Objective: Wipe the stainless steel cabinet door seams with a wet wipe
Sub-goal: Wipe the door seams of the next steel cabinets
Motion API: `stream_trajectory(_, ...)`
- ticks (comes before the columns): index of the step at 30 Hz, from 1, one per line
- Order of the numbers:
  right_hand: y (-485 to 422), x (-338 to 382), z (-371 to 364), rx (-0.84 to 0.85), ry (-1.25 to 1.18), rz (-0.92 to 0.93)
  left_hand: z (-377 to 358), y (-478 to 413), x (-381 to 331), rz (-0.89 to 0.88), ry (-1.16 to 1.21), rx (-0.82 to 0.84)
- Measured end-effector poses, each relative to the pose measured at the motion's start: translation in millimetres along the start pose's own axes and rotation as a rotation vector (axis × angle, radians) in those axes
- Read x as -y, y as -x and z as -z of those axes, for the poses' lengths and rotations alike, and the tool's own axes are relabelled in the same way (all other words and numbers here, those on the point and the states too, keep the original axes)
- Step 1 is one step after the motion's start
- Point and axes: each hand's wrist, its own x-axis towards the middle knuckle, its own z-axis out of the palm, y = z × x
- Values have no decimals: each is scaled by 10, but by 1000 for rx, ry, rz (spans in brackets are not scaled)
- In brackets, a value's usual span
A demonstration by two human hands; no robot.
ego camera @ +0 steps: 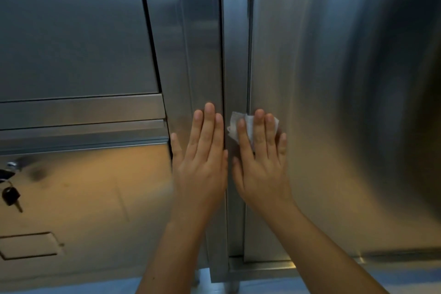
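A tall stainless steel cabinet fills the view. My right hand (pixel 261 162) presses a white wet wipe (pixel 235 126) flat against the vertical seam (pixel 248 55) at the left edge of the right door (pixel 310 79). The wipe shows above and left of my fingers, spread over the narrow steel strip beside that seam. My left hand (pixel 201 157) lies flat, fingers together and straight, on the steel panel just left of a second vertical seam (pixel 223 55). It holds nothing. Both hands sit side by side at mid height.
At the left are an upper door (pixel 71 31) and a lower door (pixel 83 198) with a lock and hanging black key (pixel 10 196). A recessed handle (pixel 28 244) sits low on that door. The cabinet's feet and a pale floor (pixel 405 279) show at the bottom.
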Motion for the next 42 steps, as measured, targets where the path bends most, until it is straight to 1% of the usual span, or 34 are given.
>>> stream_trajectory(2, -266, -53, 49, -37, -5, 13, -11, 49, 2, 2, 7, 2)
stream_trajectory(6, -672, -39, 100, -73, 3, -47, -11, 59, 23, 3, 19, 29)
stream_trajectory(8, -540, -2, 65, -48, 16, -57, 11, 48, 30, 2, 28, 41)
stream_trajectory(12, 36, 56, -56, 40, 46, -36, 65, 28, 30, 3, 38, 49)
stream_trajectory(15, 214, 81, -77, 81, 44, -33, 131, -1, 81, -25, 17, 72)
stream_trajectory(17, 153, 75, -53, 70, 36, -28, 154, -6, 98, -34, 14, 84)
stream_trajectory(21, -296, -7, 12, -27, 10, -27, 146, 14, 31, -7, 62, 66)
stream_trajectory(24, -416, -26, 25, -48, 20, -37, 113, 99, 16, -17, 29, 49)
stream_trajectory(28, -151, 33, -38, -15, -3, -52, 61, 222, 24, -28, -6, 43)
stream_trajectory(31, 53, 76, -95, -1, -49, -58, 33, 291, 16, 5, 43, 75)
stream_trajectory(36, 243, 122, -152, 21, -52, -81, 7, 316, 2, 39, 104, 104)
stream_trajectory(42, 577, 132, -218, 89, -72, -90, -30, 352, 17, 28, 91, 105)
